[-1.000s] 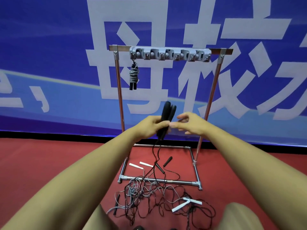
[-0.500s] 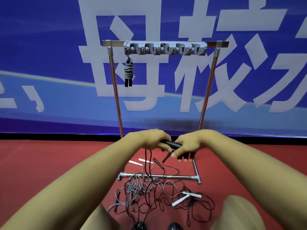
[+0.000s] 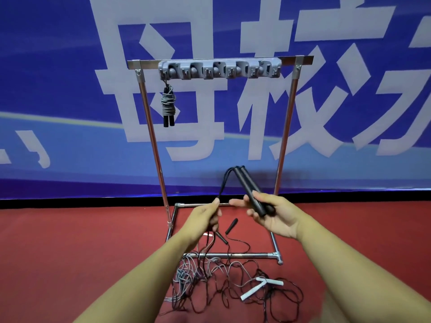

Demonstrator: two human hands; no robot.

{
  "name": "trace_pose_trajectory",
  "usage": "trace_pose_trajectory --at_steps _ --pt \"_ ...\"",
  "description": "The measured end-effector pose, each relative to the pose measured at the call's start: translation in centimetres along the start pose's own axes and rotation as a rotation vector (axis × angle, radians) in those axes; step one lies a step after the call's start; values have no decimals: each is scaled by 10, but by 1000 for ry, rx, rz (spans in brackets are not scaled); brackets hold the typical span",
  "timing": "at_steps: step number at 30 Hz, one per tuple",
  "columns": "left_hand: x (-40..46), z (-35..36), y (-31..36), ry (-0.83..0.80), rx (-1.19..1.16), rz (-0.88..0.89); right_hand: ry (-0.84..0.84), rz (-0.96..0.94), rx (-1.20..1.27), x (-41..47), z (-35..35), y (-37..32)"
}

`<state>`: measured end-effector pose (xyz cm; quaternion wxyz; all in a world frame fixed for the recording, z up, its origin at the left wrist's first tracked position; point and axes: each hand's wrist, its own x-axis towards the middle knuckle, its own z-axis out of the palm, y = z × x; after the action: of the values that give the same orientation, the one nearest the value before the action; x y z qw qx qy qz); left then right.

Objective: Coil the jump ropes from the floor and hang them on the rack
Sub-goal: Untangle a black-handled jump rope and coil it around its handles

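Red flooring (image 3: 70, 252) runs up to a blue banner (image 3: 58, 89) printed with large pale characters, and a chrome rack (image 3: 285, 136) stands on the floor just in front of that banner. Along the rack's top bar sits a grey hook strip (image 3: 219, 69); from its left end hangs a coiled grey rope (image 3: 168, 104), wound tight with its two black handles pointing down.

In front of the rack's lower half, the right hand (image 3: 277, 217) lies palm up with its fingers (image 3: 254, 214) curled loosely around a pair of black handles (image 3: 250, 192). The handles lie side by side, tilted up and to the left, their lower ends resting in the palm and the thumb pressing over them. From the upper ends a black cord (image 3: 225, 183) loops over and drops down to the left hand (image 3: 203, 220). That hand is closed around the cord, thumb and forefinger pinched together on it near the top of the fist, the other fingers folded in. The two hands are close together but not touching.

Below the left hand the cord falls to the floor. At the rack's front base bar and just before it lies a tangle of ropes (image 3: 221, 287), grey and black cords mixed. Two white handles (image 3: 261, 286) rest at the tangle's right edge, and two loose black handles (image 3: 227, 230) lie inside the rack's base frame.
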<state>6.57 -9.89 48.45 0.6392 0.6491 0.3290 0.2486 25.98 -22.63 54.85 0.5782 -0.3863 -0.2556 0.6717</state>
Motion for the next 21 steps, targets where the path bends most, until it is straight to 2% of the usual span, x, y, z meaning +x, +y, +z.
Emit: trace_pose_trajectory --at_steps 4,9,17,21 --pt "12 12 -14 73 28 -6 9 -43 124 13 -11 8" --pt "33 13 -28 166 82 84 49 -86 239 35 -23 16" --pt "55 1 -49 23 40 -140 184 -189 387 96 -28 42" --pt "52 -8 -54 -55 -117 -264 224 -185 373 117 -30 57"
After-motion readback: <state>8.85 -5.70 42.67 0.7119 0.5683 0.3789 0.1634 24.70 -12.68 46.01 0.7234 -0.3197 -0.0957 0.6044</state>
